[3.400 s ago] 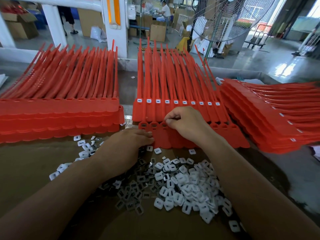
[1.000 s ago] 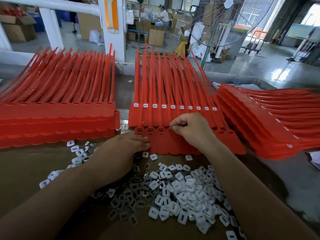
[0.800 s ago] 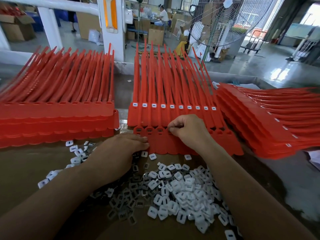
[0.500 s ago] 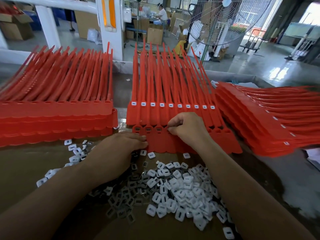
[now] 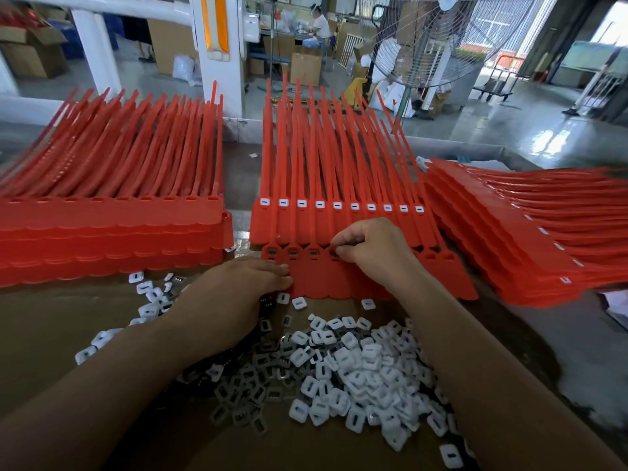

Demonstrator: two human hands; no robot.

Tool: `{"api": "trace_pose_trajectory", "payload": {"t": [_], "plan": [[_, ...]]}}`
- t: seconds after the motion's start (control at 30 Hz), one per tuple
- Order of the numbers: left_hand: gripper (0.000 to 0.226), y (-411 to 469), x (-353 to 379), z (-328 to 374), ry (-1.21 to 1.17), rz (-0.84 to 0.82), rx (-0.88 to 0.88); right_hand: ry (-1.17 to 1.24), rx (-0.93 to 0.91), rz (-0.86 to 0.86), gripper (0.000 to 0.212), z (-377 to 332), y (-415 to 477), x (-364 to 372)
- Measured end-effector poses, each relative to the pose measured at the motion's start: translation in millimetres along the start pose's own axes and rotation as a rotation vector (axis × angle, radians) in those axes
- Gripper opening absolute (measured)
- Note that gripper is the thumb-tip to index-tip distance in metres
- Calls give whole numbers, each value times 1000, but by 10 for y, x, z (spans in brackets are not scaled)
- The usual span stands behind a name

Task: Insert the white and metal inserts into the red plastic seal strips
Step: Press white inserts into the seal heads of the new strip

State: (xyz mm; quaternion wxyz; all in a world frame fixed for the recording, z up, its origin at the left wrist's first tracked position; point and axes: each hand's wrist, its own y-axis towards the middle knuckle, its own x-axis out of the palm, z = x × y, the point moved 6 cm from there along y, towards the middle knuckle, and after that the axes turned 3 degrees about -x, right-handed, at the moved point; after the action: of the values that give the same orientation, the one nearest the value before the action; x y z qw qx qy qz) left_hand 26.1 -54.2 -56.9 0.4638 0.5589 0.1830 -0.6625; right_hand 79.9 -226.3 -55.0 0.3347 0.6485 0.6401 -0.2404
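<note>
Hardly anything moved vs 3.4 s back: R hand point(image 5: 370, 253) over same stretch of front red seal strips point(image 5: 326, 280), L hand point(image 5: 234, 294) on same near-left edge; only slight view drift.

R fingers curled, fingertips point(image 5: 336, 244) pinched down at 4th socket from left. Piece under them hidden, so can't tell if gripping an insert or just pressing. L fingers straight and flat, pressing strips down onto cardboard point(image 5: 51, 334), nothing visibly held.

Fitted metal inserts point(image 5: 293, 252) in the 3 sockets left of R tips. Fitted white inserts point(image 5: 337, 205) all along back row. Loose white inserts point(image 5: 356, 375) heaped between forearms, loose metal inserts point(image 5: 244, 396) nearer L arm.

To do well, prob.: set insert square in socket, push straight down till flush, no tilt. Hold L pressure close to socket so strips don't slide.
</note>
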Motion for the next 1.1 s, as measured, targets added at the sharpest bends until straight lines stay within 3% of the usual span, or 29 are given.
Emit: {"api": "trace_pose_trajectory", "payload": {"t": [0.3,0.5,0.63,0.8,1.1], "plan": [[60,-11,-20,-4,-36,24,5,16,-129,-58,12,-238,-102,-94],[51,-21,-64,19,-74,31,33,-67,-344,-443,11,-718,-397,137],[36,-6,-97,60,-125,0,66,-126,-456,-547,17,-899,-559,304],[35,-4,-80,15,-184,-9,12,-349,-511,-541,25,-935,-621,429],[33,-20,-88,25,-178,-2,26,-417,-532,-462,18,-983,-672,485]]}}
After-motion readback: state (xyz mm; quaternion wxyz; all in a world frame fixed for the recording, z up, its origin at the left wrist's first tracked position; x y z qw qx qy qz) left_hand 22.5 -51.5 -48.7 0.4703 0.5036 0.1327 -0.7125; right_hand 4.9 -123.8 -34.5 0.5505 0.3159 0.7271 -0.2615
